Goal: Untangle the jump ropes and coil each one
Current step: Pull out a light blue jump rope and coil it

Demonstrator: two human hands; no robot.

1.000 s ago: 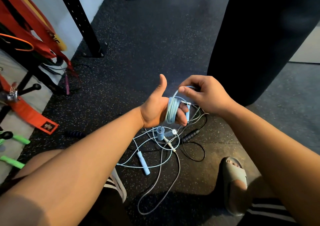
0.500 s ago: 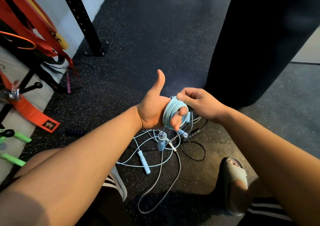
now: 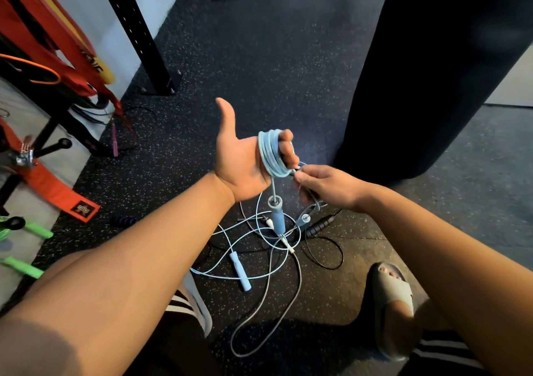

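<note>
The light-blue jump rope (image 3: 271, 153) is found just above the picture's centre. It is wound in close turns round the fingers of the left hand (image 3: 242, 165). That hand's thumb is raised toward 12 o'clock and its fingers are curled over the turns, so the coil is gripped. At 4 o'clock of the coil, a strand of the same rope is pinched between thumb and fingertips of the right hand (image 3: 326, 186). 1 blue handle (image 3: 277, 217) hangs from the coil toward 6 o'clock.

Further toward 6 o'clock, loose cords are spread over the speckled floor (image 3: 259, 58). Among them a 2nd pale-blue handle (image 3: 239, 271) and a thin grey cord (image 3: 269, 312) are seen. A black handle (image 3: 320, 225) lies at 4 o'clock of the hanging one.

The rope is judged light, thin, smooth and springy, so the turns are likely to slide off the fingers if tension is let go. It is best held on the strand close to the coil and kept lightly taut. The rigid handles are the heavier parts and may be expected to swing.

A dark patch on the orange strap (image 3: 82, 208) at 9 o'clock bears a mark too small to be read. Dark letters on the yellow band (image 3: 98, 67) at 10 o'clock are cut off and cannot be made out.
</note>
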